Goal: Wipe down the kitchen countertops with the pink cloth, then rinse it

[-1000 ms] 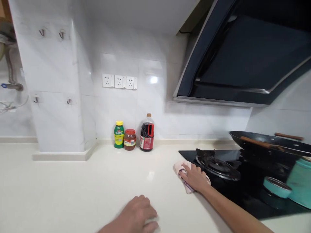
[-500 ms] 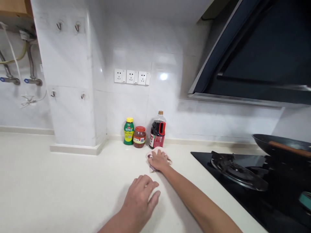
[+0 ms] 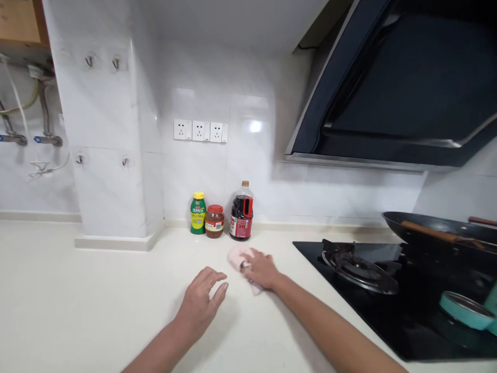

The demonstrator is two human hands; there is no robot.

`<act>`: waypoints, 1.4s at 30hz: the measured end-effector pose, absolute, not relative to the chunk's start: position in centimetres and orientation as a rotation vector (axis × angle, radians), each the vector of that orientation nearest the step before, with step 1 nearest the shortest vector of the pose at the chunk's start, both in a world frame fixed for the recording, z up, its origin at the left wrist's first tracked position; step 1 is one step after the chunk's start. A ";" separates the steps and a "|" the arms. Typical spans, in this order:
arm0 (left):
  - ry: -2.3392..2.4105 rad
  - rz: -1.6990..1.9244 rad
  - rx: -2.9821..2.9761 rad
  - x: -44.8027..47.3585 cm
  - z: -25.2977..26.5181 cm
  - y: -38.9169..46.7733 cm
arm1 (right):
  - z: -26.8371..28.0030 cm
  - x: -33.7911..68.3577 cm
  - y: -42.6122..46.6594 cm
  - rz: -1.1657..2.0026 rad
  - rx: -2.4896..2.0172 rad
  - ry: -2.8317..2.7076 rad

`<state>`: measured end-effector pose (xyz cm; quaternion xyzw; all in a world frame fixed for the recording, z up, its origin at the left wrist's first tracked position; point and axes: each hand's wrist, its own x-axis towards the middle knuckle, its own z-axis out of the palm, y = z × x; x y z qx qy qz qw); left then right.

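Observation:
Under my right hand (image 3: 261, 268) is a crumpled pale pink cloth (image 3: 236, 257), pressed on the white countertop (image 3: 97, 305) with the fingers curled over it. My left hand (image 3: 202, 298) hovers just above the counter to the left, thumb and fingers apart, holding nothing. Behind the cloth, against the wall, a dark sauce bottle (image 3: 241, 215) with a red handle stands upright. To its left are a red-lidded jar (image 3: 214, 223) and a green squeeze bottle (image 3: 198, 215) with a yellow cap.
On the right lies a black gas stove (image 3: 411, 316) with a burner (image 3: 359, 269), a wok (image 3: 399, 223) and a teal round container (image 3: 466, 310). A range hood (image 3: 392, 98) overhangs it. A tiled pillar (image 3: 104, 202) juts out at left.
My right hand has drawn the cloth back, away from the sauce bottle. My left hand has shifted left and slightly forward. The view has turned a little to the right.

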<state>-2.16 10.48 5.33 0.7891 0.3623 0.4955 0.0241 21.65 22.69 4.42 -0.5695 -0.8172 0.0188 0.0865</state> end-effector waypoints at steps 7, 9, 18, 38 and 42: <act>1.110 1.493 2.408 -1.8 5.9 9.8 | 4.3 31.2 21.8 -0.147 -2.152 -2.071; 1.108 1.521 2.387 -2.0 6.2 9.8 | 4.0 29.6 20.9 -0.161 -2.130 -2.105; 1.170 1.457 2.279 -2.5 5.5 10.9 | 2.9 18.4 10.3 0.069 -1.222 -2.677; 1.211 1.199 2.242 -2.2 5.8 10.7 | 1.0 30.6 2.9 -0.163 -1.815 -2.127; 1.201 1.182 2.257 -2.4 5.7 10.8 | 2.0 24.7 -1.2 0.041 -1.623 -2.225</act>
